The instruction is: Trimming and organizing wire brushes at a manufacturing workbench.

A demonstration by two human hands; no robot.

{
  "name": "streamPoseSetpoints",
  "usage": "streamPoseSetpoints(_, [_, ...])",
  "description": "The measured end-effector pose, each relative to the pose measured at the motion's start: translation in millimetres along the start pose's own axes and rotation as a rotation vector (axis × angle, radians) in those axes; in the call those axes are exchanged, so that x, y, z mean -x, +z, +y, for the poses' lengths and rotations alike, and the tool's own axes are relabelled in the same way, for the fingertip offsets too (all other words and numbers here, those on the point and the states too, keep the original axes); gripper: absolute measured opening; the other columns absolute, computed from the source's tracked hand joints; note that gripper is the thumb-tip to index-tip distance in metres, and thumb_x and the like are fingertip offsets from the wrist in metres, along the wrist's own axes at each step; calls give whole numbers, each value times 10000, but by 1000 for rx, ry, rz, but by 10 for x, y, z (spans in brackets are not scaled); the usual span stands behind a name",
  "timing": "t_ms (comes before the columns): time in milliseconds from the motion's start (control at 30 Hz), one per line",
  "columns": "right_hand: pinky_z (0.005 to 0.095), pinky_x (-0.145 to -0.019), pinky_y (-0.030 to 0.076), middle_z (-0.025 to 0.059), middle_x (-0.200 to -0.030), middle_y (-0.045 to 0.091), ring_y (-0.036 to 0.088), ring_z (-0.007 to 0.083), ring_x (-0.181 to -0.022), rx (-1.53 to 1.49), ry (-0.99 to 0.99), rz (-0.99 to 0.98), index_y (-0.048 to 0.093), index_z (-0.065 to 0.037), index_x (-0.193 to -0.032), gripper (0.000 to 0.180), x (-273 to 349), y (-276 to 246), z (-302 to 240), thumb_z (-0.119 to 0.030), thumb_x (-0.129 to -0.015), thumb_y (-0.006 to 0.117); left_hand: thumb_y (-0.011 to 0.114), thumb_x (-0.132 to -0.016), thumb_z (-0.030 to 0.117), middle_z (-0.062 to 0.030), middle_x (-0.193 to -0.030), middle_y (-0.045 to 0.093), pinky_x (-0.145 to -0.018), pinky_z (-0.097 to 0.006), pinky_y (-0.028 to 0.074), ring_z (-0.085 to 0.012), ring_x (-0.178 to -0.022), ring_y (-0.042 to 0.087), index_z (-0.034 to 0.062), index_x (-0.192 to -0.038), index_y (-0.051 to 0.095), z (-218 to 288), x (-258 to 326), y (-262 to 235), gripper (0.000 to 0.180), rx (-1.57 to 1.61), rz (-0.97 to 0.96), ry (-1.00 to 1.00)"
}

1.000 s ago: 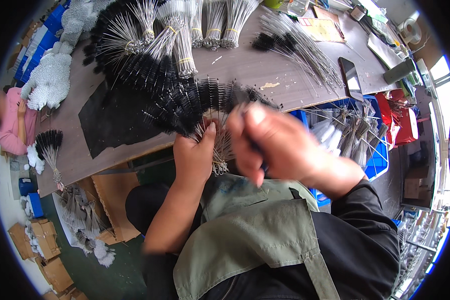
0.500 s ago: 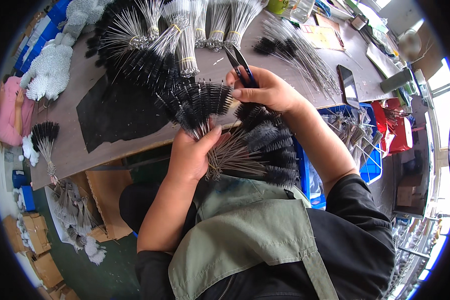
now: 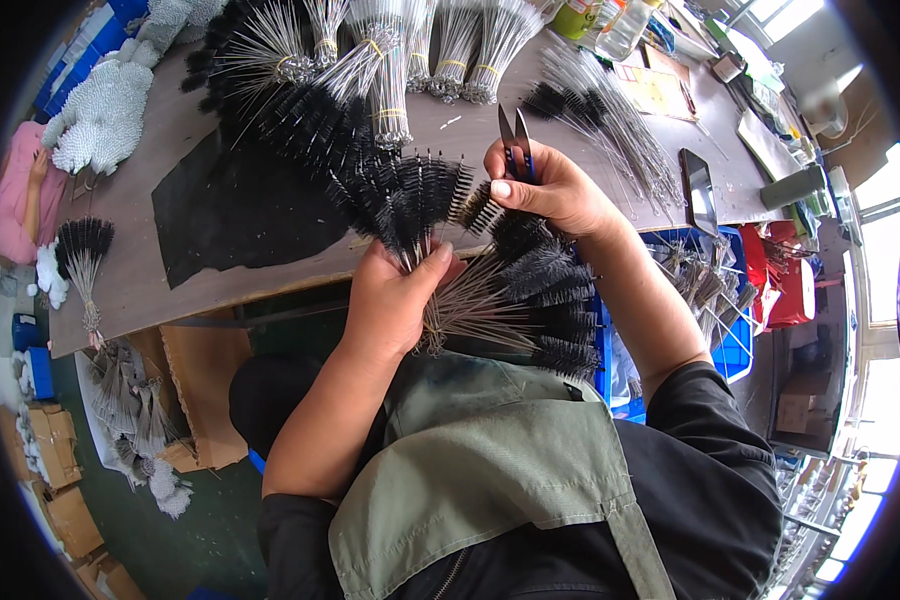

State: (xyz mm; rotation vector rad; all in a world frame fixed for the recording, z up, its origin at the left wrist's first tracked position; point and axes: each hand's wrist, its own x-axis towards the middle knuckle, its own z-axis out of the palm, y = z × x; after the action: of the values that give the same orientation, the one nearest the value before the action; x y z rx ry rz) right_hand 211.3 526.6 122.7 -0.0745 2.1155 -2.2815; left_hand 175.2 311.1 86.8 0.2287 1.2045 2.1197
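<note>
My left hand (image 3: 395, 295) is closed around the wire stems of a bundle of black-bristled wire brushes (image 3: 400, 205), whose heads fan upward. Beneath and to the right, more brushes of the bundle (image 3: 540, 290) spread sideways over my lap, their thin stems gathered near the left wrist. My right hand (image 3: 555, 195) has a pair of dark-handled scissors (image 3: 516, 140) tucked in it, blades pointing up and slightly apart. Its thumb and fingertips also pinch the bristly head of one brush (image 3: 478, 210), which stands apart from the fan.
Several tied brush bundles (image 3: 390, 110) lie along the table's far side, beside a black sheet (image 3: 240, 220). Loose brushes (image 3: 610, 120) and a phone (image 3: 698, 190) lie at right. A blue crate (image 3: 735, 345) stands below the edge. Far left, a person in pink (image 3: 20, 195).
My right hand has moved a little right with the scissors, drawing one brush head away from the upright fan. My left hand keeps its hold. The whole view has shifted slightly.
</note>
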Motion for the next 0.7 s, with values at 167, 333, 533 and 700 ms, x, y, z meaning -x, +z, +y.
streamPoseSetpoints(167, [209,-668,401,-51,-780,522,472,48,-724,214,-122,272,579,-39,-1017,292,-41,25,41,-319,-936,604,606,-867,-32,-52,-924,633,-726,-248,534,-115,-778,623,5,-1073,568,-89,-31,5,213,-32,-4,2])
streamPoseSetpoints(333, [220,-594,351,0,-726,452,417,84,-657,363,-344,517,502,54,-1160,469,172,342,-487,-350,-1042,294,619,-855,-49,-52,-972,586,-799,-314,557,-153,-849,607,2,-1047,565,-117,-77,-85,206,-237,105,32])
streamPoseSetpoints(533, [252,-503,369,33,-668,453,415,124,-528,-443,174,137,475,-14,-1108,436,651,999,-583,-419,-1018,342,638,-846,-3,-38,-811,673,-675,-221,484,-90,-734,621,-8,-907,656,-109,-82,17,64,-165,160,147])
streamPoseSetpoints(700, [233,-415,298,-11,-594,361,348,107,-453,-902,565,168,474,-84,-1049,423,651,1114,-125,-482,-1003,339,614,-854,-18,-22,-812,662,-646,-224,462,-78,-709,596,-5,-898,651,-58,-53,-9,59,-126,70,105])
